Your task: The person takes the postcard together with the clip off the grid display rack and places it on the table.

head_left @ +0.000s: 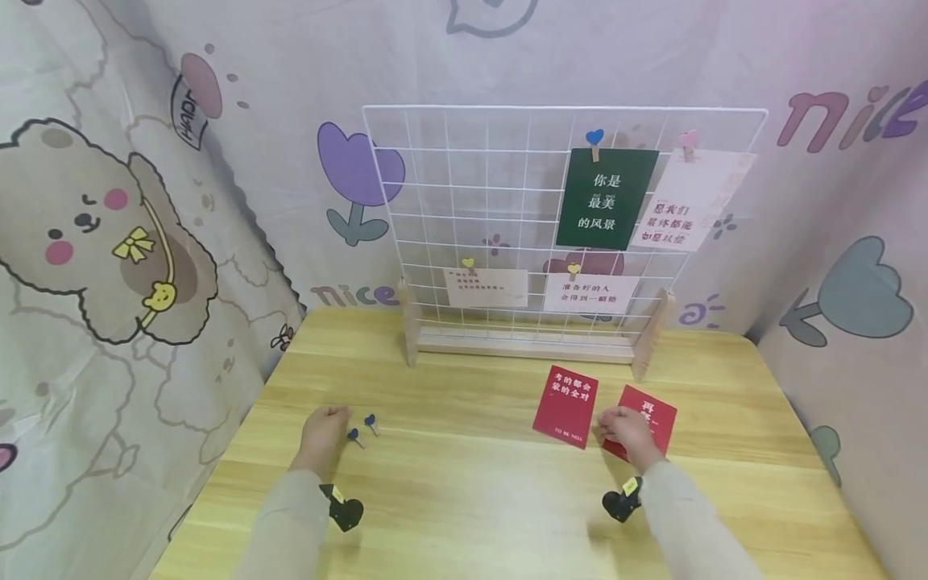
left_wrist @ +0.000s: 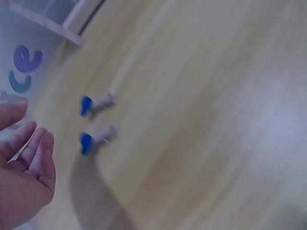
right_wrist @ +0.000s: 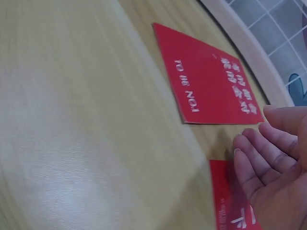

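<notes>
My left hand is at the left of the table, fingers loosely bent with nothing in them. Just right of it lie two small wooden clips with blue hearts, a farther one and a nearer one; the left wrist view shows both apart from the fingers. Over on the right, my right hand hovers over a red card and hides part of it. Its fingers are relaxed and hold nothing. Another red card, with white lettering, lies flat to its left.
A white wire grid stands in a wooden base at the back of the table. Heart clips hold a green card, a pale pink card and two white cards low down. Patterned cloth hangs behind and on both sides.
</notes>
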Demonstrator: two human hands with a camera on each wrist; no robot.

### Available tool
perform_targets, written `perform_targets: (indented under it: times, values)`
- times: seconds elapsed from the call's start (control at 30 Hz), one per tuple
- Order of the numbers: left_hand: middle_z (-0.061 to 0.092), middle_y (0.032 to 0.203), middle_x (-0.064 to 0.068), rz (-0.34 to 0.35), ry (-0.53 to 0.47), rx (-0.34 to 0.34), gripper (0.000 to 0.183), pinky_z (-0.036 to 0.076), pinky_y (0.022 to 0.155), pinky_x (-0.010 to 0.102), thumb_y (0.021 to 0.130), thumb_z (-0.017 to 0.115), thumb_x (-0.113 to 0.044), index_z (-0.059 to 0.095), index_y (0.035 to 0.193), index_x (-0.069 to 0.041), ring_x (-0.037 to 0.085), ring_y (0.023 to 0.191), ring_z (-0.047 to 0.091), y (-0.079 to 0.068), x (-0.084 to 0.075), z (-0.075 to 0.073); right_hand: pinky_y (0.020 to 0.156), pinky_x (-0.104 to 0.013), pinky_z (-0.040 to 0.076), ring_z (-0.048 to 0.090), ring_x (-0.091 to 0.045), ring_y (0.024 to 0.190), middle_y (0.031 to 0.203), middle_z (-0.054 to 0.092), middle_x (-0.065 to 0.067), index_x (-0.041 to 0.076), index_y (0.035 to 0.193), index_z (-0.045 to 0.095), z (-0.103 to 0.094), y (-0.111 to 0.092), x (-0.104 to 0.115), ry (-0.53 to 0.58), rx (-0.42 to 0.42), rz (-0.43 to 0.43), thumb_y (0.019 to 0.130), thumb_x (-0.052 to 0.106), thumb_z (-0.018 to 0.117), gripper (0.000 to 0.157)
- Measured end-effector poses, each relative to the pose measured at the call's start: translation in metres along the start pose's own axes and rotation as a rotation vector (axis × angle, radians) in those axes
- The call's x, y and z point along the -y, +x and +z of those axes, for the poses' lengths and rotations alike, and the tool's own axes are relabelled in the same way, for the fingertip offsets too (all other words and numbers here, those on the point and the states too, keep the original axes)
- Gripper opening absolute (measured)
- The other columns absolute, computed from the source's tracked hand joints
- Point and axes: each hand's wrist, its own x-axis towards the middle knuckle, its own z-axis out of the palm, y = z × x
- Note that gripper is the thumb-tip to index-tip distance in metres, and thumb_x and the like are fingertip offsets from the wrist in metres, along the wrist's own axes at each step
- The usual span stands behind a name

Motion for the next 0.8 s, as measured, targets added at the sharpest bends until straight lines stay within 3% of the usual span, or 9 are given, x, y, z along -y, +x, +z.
perform_targets:
  times: [0.27,0.53,0.8]
  values:
    - [0.039,0.125,0.019,0.070,0.001,0.051,0.049,0.026,0.094,0.049,0.090,0.041,-0.034,0.035,0.126,-0.001,0.035,0.114,0.034,0.001,-0.043,0.000,0.082,-0.038,0.043,0.050,-0.035,0.097,0.106,0.051,-0.026,-0.011,0.110,0.044,-0.010,0.001,0.019,-0.033,0.007,-0.034,0.089,0.014,0.045,0.033]
    - [0.041,0.124,0.015,0.153,-0.022,0.106,0.050,0.028,0.095,0.045,0.088,0.045,-0.036,0.037,0.125,-0.004,0.032,0.114,0.036,0.002,-0.082,0.005,0.088,-0.041,0.038,0.046,-0.034,0.103,0.113,0.047,-0.026,-0.009,0.114,0.043,-0.017,0.002,0.046,-0.047,-0.012,-0.033,0.089,0.018,0.046,0.037]
    - [0.044,0.122,0.011,0.252,-0.018,0.137,0.050,0.031,0.094,0.041,0.085,0.051,-0.036,0.042,0.122,-0.006,0.028,0.111,0.040,0.004,-0.122,0.017,0.089,-0.040,0.037,0.045,-0.035,0.105,0.116,0.044,-0.027,-0.010,0.118,0.040,-0.029,0.001,0.081,-0.076,-0.014,-0.135,0.089,0.022,0.046,0.043]
